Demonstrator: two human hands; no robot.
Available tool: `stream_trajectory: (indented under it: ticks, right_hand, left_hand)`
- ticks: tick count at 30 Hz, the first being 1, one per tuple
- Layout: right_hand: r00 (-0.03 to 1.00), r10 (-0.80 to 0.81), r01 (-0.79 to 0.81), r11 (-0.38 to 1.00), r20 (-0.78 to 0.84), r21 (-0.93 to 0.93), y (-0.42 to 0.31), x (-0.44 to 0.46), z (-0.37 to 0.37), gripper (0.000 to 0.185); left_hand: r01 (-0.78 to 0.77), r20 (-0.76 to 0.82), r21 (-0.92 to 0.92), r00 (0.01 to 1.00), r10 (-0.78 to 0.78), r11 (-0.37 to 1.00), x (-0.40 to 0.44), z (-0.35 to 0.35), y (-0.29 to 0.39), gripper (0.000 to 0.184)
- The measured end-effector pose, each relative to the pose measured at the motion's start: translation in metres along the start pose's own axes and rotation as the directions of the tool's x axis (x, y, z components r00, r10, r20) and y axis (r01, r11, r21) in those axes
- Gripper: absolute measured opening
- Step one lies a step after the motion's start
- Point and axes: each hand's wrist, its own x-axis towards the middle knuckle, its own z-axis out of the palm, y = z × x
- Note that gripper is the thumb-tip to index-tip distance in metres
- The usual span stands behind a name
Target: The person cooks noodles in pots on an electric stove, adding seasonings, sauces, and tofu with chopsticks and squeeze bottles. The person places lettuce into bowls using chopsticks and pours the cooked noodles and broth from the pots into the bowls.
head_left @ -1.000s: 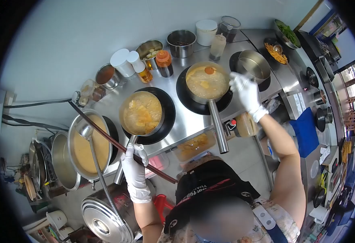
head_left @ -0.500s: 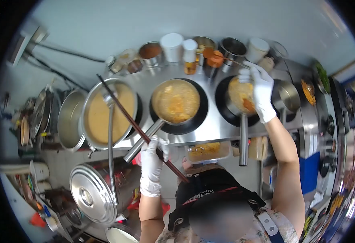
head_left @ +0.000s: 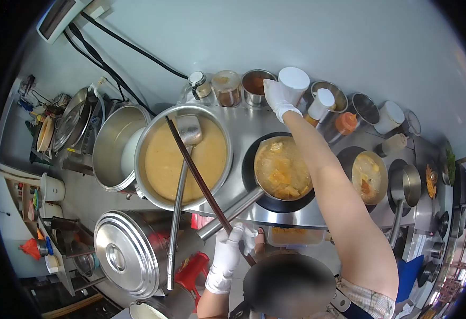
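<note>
My left hand (head_left: 225, 255), in a white glove, is closed round dark brown long chopsticks (head_left: 194, 171). They slant up over the wide pot (head_left: 142, 175) of tan broth, crossing the handle of a steel ladle (head_left: 190, 131) that rests in it. My gloved right hand (head_left: 278, 98) is at the steel cup (head_left: 250, 98) of reddish-brown seasoning, beside a white-lidded tub (head_left: 294, 80). Its fingers are drawn together at the cup's rim; what they hold is hidden. Below my right arm, a saucepan (head_left: 259, 187) of bubbling yellowish food sits on a black burner.
A second saucepan (head_left: 383, 186) with reddish seasoning on its food and another pan (head_left: 412, 194) stand to the right. Bottles, including an orange-capped one (head_left: 346, 123), line the wall. A big lidded pot (head_left: 137, 250) and a red stool (head_left: 193, 274) are at the lower left.
My right hand has moved from above the right saucepan, where it held a long-handled spoon, left to the seasoning cup. The view has shifted. My left hand still holds the chopsticks.
</note>
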Motion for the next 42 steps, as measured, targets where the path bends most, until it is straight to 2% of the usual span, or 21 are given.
stream_trajectory:
  ticks: [3,5,12,14,15,17,21,23,24,26,30,33,35,39,41,42]
  right_hand:
    - [0.999,-0.044,0.044,0.998,0.007,-0.035,0.001,0.004,0.009,0.03]
    - [0.982,-0.178,0.183,0.981,0.069,-0.07,0.004,0.006,0.01,0.031]
    - [0.984,-0.138,0.127,0.988,0.117,0.091,0.013,0.006,0.011,0.026]
    - [0.998,0.06,-0.05,0.897,-0.01,0.438,0.015,0.005,0.013,0.025]
    - [0.998,0.061,-0.05,0.897,-0.01,0.438,0.014,0.004,0.011,0.025]
    - [0.915,0.367,-0.387,0.676,0.169,0.627,0.016,0.005,0.005,0.017]
    - [0.913,0.375,-0.38,0.644,0.16,0.664,0.017,0.001,-0.002,0.02]
    - [0.895,0.421,-0.382,0.552,0.147,0.741,0.02,0.0,0.0,0.021]
    - [0.896,0.42,-0.38,0.552,0.146,0.742,0.023,0.002,0.004,0.021]
    - [0.938,0.345,-0.234,0.672,-0.018,0.703,0.027,0.003,0.008,0.021]
    - [0.937,0.345,-0.221,0.692,-0.047,0.687,0.026,-0.001,0.007,0.02]
    - [0.921,0.383,-0.209,0.649,-0.076,0.731,0.015,-0.008,-0.005,0.018]
    - [0.888,0.458,-0.305,0.544,0.028,0.782,0.003,-0.016,-0.024,0.015]
    - [0.891,0.452,-0.302,0.521,0.043,0.798,-0.012,-0.03,-0.05,0.013]
    - [0.884,0.457,-0.294,0.371,0.102,0.881,-0.018,-0.038,-0.063,0.012]
    - [0.882,0.462,-0.291,0.369,0.098,0.883,-0.022,-0.043,-0.074,0.012]
  left_hand:
    - [0.0,0.014,0.01,1.0,0.0,1.0,0.01,-0.006,-0.001,0.039]
    - [0.003,0.019,0.022,1.0,-0.004,1.0,0.014,-0.007,-0.003,0.039]
    - [0.018,0.059,-0.035,0.998,-0.016,0.999,0.025,-0.002,0.002,0.038]
    - [0.021,0.052,-0.034,0.998,-0.019,0.999,0.025,-0.001,0.001,0.039]
    - [0.013,0.052,-0.034,0.999,-0.011,0.999,0.025,-0.001,0.0,0.039]
    - [0.005,0.053,-0.033,0.999,-0.003,0.999,0.025,-0.002,-0.002,0.039]
    - [0.017,0.048,-0.043,0.999,-0.015,0.999,0.024,-0.002,-0.004,0.04]
    - [0.006,0.05,-0.048,0.999,-0.004,0.999,0.023,-0.002,-0.005,0.04]
    - [0.001,0.051,-0.055,0.999,0.002,0.998,0.023,-0.003,-0.006,0.04]
    - [-0.006,0.053,-0.06,0.999,0.009,0.998,0.021,-0.002,-0.008,0.04]
    - [-0.006,0.046,-0.052,0.999,0.009,0.999,0.015,-0.002,-0.009,0.04]
    - [-0.003,0.04,-0.055,0.999,0.006,0.998,0.009,-0.002,-0.009,0.039]
    - [0.002,0.035,-0.053,0.999,0.0,0.999,0.006,-0.002,-0.01,0.038]
    - [0.0,0.005,-0.05,1.0,0.0,0.999,-0.001,0.0,-0.009,0.036]
    - [-0.012,0.002,-0.055,1.0,0.012,0.998,-0.004,0.002,-0.008,0.035]
    - [-0.013,0.003,-0.066,1.0,0.014,0.998,-0.005,0.002,-0.008,0.035]
